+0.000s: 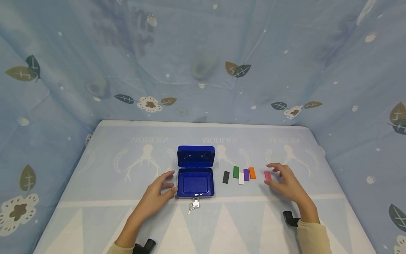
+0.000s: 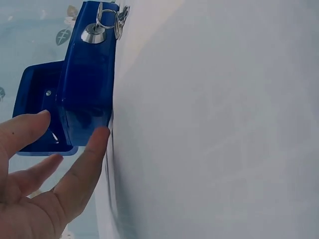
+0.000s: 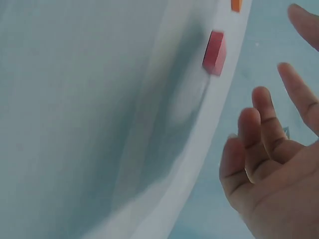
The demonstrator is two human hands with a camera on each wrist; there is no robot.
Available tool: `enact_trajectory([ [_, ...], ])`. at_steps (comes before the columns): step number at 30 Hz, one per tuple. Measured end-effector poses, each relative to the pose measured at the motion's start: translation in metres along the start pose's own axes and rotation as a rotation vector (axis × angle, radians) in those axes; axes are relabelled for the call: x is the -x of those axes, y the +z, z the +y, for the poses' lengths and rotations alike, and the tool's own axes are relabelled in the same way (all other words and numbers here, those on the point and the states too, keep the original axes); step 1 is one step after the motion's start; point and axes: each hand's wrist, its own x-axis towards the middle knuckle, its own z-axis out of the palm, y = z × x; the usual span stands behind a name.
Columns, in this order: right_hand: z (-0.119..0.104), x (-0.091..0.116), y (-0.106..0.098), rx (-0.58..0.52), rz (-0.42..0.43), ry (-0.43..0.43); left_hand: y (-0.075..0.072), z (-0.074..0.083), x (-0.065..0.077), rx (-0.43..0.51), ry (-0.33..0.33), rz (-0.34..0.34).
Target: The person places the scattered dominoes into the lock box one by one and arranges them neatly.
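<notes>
A small blue metal cash box (image 1: 195, 182) stands on the table with its lid (image 1: 196, 156) raised and its inside bare. Keys (image 1: 191, 208) hang from the lock on its front. At the box's left side is my left hand (image 1: 154, 198), fingers parted and thumb near the front corner; whether a fingertip touches the box I cannot tell. To the right, my right hand (image 1: 288, 183) hovers around a pink block (image 1: 268, 175), thumb and fingers spread to either side. In the right wrist view the pink block (image 3: 215, 54) lies apart from the fingers.
Between box and right hand lie a black block (image 1: 226, 177), a green block (image 1: 236, 171), a white block (image 1: 241, 178), a purple block (image 1: 246, 175) and an orange block (image 1: 252, 173). Patterned blue curtain (image 1: 203, 70) surrounds the table's back and sides.
</notes>
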Motion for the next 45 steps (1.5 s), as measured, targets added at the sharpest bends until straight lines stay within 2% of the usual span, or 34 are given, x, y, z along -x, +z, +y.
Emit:
enact_trajectory([
  [7, 0.016, -0.002, -0.008, -0.041, -0.117, 0.062, 0.003, -0.002, -0.001, 0.138, -0.052, -0.016],
  [15, 0.027, -0.005, -0.009, -0.082, -0.194, 0.119, 0.004, -0.005, -0.003, 0.244, -0.078, -0.079],
  [24, 0.027, -0.01, -0.008, -0.061, -0.199, 0.182, 0.004, -0.008, -0.005, 0.333, -0.072, -0.116],
  [32, 0.031, -0.012, -0.006, -0.075, -0.21, 0.161, 0.004, -0.008, -0.005, 0.381, -0.084, -0.138],
  [45, 0.033, -0.014, -0.005, -0.07, -0.22, 0.151, 0.004, -0.009, -0.005, 0.388, -0.085, -0.15],
])
